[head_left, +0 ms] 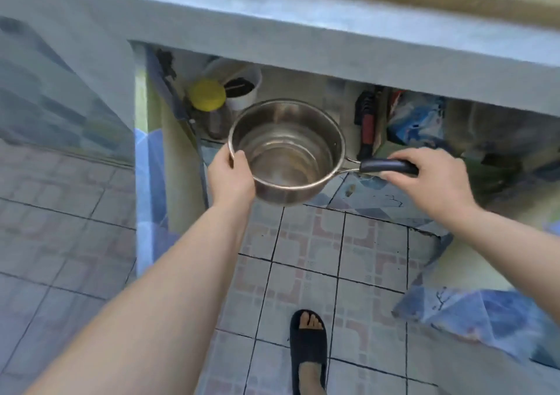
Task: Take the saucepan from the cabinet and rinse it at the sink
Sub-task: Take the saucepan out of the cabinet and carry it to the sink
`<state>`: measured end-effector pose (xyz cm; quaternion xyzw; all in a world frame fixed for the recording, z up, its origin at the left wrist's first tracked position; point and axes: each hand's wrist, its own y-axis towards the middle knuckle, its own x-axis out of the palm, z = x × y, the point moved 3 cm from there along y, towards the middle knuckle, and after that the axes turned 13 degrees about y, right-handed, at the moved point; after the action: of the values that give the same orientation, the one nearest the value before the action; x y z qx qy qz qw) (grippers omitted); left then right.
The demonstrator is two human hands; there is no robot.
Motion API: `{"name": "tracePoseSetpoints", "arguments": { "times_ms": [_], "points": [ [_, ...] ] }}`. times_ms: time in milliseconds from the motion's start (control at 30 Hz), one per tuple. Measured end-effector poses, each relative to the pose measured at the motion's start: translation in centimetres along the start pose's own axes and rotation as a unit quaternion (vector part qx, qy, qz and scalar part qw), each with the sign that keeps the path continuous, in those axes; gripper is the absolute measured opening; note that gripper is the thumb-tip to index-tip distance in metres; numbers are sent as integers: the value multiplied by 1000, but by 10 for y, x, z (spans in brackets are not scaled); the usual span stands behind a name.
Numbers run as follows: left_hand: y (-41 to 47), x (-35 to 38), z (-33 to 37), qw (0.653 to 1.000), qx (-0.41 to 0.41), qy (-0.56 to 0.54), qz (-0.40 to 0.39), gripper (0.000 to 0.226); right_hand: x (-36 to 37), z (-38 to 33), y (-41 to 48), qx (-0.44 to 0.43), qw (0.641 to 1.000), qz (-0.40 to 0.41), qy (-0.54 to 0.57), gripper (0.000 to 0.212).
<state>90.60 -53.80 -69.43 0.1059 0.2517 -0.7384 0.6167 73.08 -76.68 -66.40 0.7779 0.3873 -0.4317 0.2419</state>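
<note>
Left hand (pixel 231 179) pinches our one steel saucepan (pixel 286 152) at its rim; right hand (pixel 436 179) is wrapped round its black handle (pixel 389 165). Pan held level before the open cabinet (pixel 303 91). Behind: one yellow-lidded jar (pixel 207 95), one white cup (pixel 244 90), possibly more, blurred.

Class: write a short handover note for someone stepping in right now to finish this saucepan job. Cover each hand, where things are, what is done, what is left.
Left hand: gripping the saucepan by its rim.
Right hand: closed on the black handle.
Saucepan: upright, looks empty, held in front of the open cabinet under the counter, above the tiled floor.
Done: pan seems out of the cabinet.
Left: carry it to the sink, not in view, and rinse it.
</note>
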Motion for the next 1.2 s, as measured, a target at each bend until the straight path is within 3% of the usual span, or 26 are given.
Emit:
{"name": "tracePoseSetpoints", "arguments": {
  "times_ms": [267, 433, 667, 833, 1067, 1200],
  "points": [
    [-77, -143, 87, 998, 52, -6, -41, 23, -128, -127, -78, -40, 997, 65, -9, 27],
    [-86, -258, 116, 997, 59, -38, -27, 27, -164, -232, -96, -101, 993, 48, 24, 25],
    [-95, -436, 123, 995, 52, -39, 74, 42, -132, -378, -101, -174, 978, -83, 85, 21],
    [-94, -548, 96, 987, 25, -36, 153, 33, -107, -491, -95, -228, 958, -148, 91, 19],
    [-79, -643, 85, 970, -11, -48, 238, 50, -67, -607, -66, -284, 935, -200, 73, 19],
    [-40, -680, 83, 959, -31, -61, 275, 41, -43, -664, -28, -343, 911, -223, 44, 21]
  ]
}}
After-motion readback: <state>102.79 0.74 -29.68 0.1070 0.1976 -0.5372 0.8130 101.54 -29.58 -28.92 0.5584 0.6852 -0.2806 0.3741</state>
